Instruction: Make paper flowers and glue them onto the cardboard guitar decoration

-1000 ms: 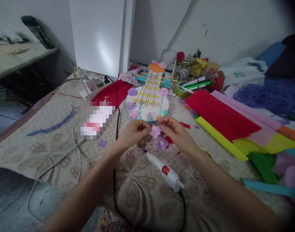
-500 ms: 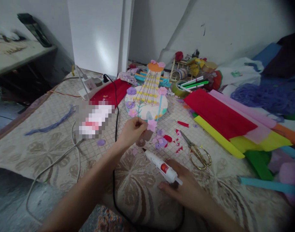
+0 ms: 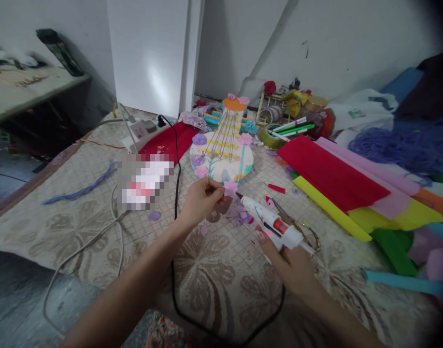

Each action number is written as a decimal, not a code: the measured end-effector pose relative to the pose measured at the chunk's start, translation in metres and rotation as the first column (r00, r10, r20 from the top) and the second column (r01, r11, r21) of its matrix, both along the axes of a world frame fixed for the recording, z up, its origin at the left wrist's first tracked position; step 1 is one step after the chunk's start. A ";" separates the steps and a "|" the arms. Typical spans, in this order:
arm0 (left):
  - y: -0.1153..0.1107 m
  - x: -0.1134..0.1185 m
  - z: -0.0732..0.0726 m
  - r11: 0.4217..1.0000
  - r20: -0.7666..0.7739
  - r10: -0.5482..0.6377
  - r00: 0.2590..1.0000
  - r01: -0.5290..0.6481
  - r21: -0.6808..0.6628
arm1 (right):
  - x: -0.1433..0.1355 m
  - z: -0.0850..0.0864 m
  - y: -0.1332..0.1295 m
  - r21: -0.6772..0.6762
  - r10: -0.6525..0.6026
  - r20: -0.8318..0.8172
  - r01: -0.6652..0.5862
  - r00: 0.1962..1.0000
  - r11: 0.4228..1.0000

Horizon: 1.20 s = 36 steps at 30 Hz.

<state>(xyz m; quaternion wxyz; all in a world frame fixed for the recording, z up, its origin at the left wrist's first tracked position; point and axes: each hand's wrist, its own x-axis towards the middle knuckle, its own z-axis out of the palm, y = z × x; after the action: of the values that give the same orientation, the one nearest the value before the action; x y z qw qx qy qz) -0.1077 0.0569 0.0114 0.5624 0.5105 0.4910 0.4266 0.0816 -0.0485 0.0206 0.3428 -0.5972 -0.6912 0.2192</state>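
Note:
Between the thumb and fingers of my left hand (image 3: 203, 197) is a pink paper flower (image 3: 230, 189). My right hand (image 3: 293, 263) is wrapped round a white hot glue gun (image 3: 272, 223), whose dark nozzle points at the flower's right edge; I cannot tell whether they touch. Just beyond the flower lies a guitar-shaped craft piece (image 3: 223, 150) with an orange top, yellow bands, wire strings and paper flowers along its sides. Loose purple and pink petals (image 3: 239, 212) lie below the flower, partly behind the glue gun. Gold-handled scissors (image 3: 311, 237) are mostly hidden behind the gun.
Red, pink and yellow paper sheets (image 3: 337, 174) lie at the right, near blue yarn (image 3: 384, 147). Markers (image 3: 293, 126) rest by a tape roll. A power strip (image 3: 141, 135), a black cord (image 3: 177, 193) and a blurred-out object (image 3: 145, 183) are on the left.
My right hand has raised the glue gun and brought its nozzle up to the pink flower, over the petals and scissors. My left hand keeps its pinch on the flower.

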 end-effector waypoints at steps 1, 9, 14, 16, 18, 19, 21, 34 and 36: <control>0.000 0.000 0.000 1.000 -0.002 -0.002 1.000 0.002 0.001 | -0.001 0.000 0.003 0.017 0.005 0.016 -0.005 1.000 1.000; -0.002 0.003 -0.001 1.000 0.030 -0.014 0.999 0.014 -0.002 | -0.006 -0.001 0.011 0.029 0.031 0.036 -0.032 0.999 0.999; -0.002 0.003 -0.002 0.999 0.042 -0.036 0.998 0.036 0.000 | -0.008 0.001 0.014 0.054 0.040 0.042 -0.042 0.998 0.998; -0.002 0.003 -0.003 0.999 0.051 -0.042 0.998 0.043 -0.002 | -0.008 0.001 0.014 0.052 0.039 0.049 -0.041 0.998 0.998; -0.002 0.003 -0.003 0.999 0.056 -0.045 0.997 0.045 -0.003 | -0.008 0.001 0.014 0.048 0.038 0.055 -0.041 0.998 0.998; -0.002 0.003 -0.002 0.999 0.055 -0.042 0.998 0.042 -0.002 | -0.008 0.001 0.014 0.045 0.038 0.057 -0.040 0.998 0.998; -0.002 0.003 -0.002 0.999 0.057 -0.033 0.998 0.033 -0.001 | -0.007 0.000 0.014 0.037 0.027 0.063 -0.030 0.998 0.999; 0.000 -0.001 0.003 1.000 0.023 0.003 1.000 -0.003 0.019 | -0.008 -0.007 -0.001 0.031 0.042 0.002 -0.042 0.999 0.999; 0.003 -0.003 0.003 1.000 0.039 0.011 0.999 -0.012 0.022 | -0.010 -0.010 -0.011 -0.040 0.104 0.004 -0.104 0.995 0.994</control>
<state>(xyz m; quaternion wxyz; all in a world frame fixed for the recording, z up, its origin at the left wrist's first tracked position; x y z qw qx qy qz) -0.1109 0.0594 0.0147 0.5639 0.5054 0.4781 0.4451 0.0712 -0.0599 0.0105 0.3168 -0.5678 -0.7180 0.2486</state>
